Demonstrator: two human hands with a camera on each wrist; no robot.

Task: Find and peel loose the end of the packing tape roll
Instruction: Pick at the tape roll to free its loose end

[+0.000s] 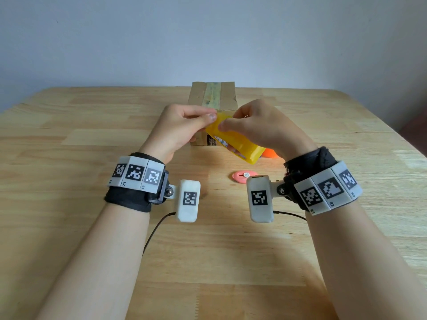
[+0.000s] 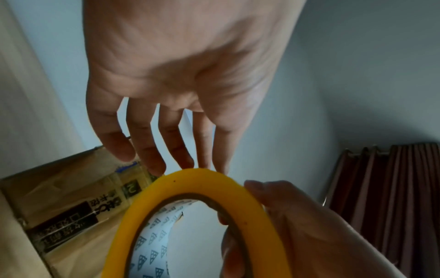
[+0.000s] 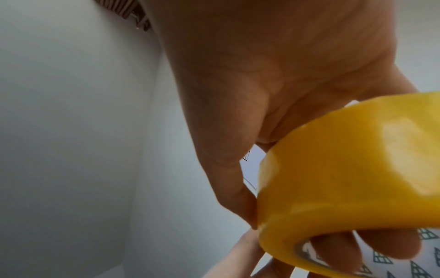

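Note:
A yellow packing tape roll (image 1: 235,139) (image 2: 190,178) (image 3: 345,169) is held up above the wooden table (image 1: 92,135), tilted, in front of a cardboard box. My right hand (image 1: 226,135) (image 2: 245,216) (image 3: 302,233) grips it, thumb on the outer tape face and fingers through the printed white core. My left hand (image 1: 213,115) (image 2: 181,161) pinches the roll's upper far edge; the thumbnail lies on the tape and the fingertips (image 3: 247,254) touch the outer surface. No loose tape end shows in any view.
The cardboard box (image 1: 212,95) (image 2: 66,206), sealed with a tape strip, stands on the table just behind my hands. A pink disc (image 1: 243,177) and an orange object (image 1: 269,154) lie below the roll. A dark curtain (image 2: 393,206) hangs at the right.

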